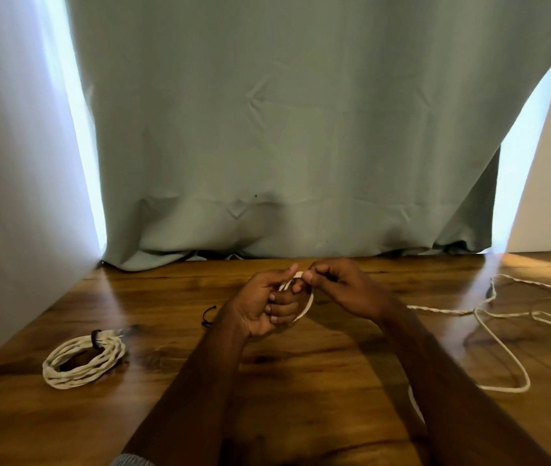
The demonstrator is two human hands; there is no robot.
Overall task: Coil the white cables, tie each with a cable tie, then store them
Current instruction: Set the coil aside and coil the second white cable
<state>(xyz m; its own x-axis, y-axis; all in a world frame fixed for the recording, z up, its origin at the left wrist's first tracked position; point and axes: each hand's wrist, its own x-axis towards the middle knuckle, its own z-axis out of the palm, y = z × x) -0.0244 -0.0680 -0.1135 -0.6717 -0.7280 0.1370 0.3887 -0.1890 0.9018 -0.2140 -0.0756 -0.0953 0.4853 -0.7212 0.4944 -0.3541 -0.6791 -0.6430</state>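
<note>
Coiling of second white cable under way; one coil already tied.

Lower left of frame: finished coil [83, 360] lies flat on the worktop [301, 381], bound by a dark cable tie [95, 339]. Left of centre: a loose dark tie [208, 316] rests on the wood beside the left wrist. Centre: left hand [262, 306] has its fingers curled round the first small loop of the loose cable [502, 348]; right hand [341, 287] pinches the cable end at the top of that loop. Right of frame: remaining cable sprawls in slack bends. Judgement: cable appears light, limp and twisted-textured, so not slippery; best gripped at the loop's gathering point, feeding slack steadily to avoid tangles.
</note>
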